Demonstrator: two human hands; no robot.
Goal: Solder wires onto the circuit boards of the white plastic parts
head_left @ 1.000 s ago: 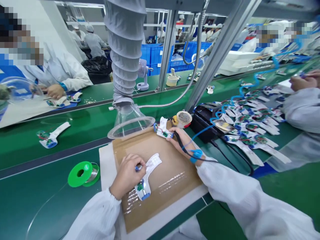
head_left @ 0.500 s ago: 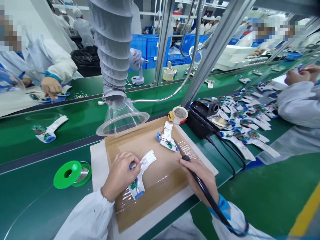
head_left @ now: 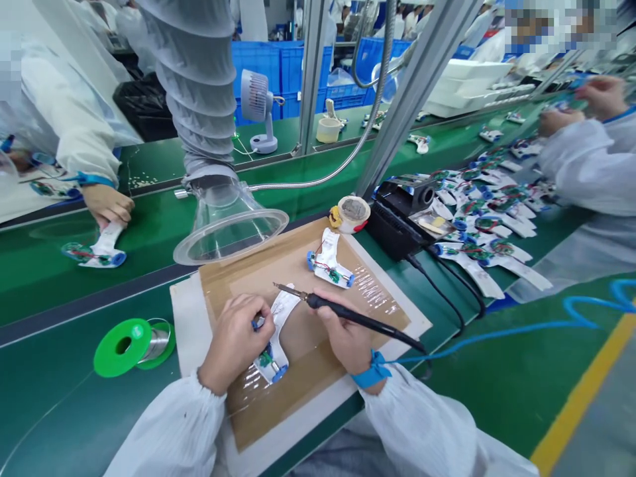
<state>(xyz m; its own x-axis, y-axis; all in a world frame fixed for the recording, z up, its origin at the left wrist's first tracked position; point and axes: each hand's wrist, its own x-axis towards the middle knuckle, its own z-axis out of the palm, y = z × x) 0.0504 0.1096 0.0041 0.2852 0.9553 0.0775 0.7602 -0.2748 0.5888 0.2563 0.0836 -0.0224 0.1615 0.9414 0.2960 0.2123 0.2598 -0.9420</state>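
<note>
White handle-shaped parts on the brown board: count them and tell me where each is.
2. The near white part is at the left hand, which partly covers it; the far white part lies near the round pot. No others show, but one could be hidden.

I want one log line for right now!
left hand: holding near white part; right hand: holding soldering iron; far white part: on brown board; solder spool: left of board

Grn bench (head_left: 50, 377): solder spool (head_left: 124, 348), blk stn (head_left: 395, 232), brn board (head_left: 308, 351) w/ 2 wht pcs (head_left: 278, 339).
</note>
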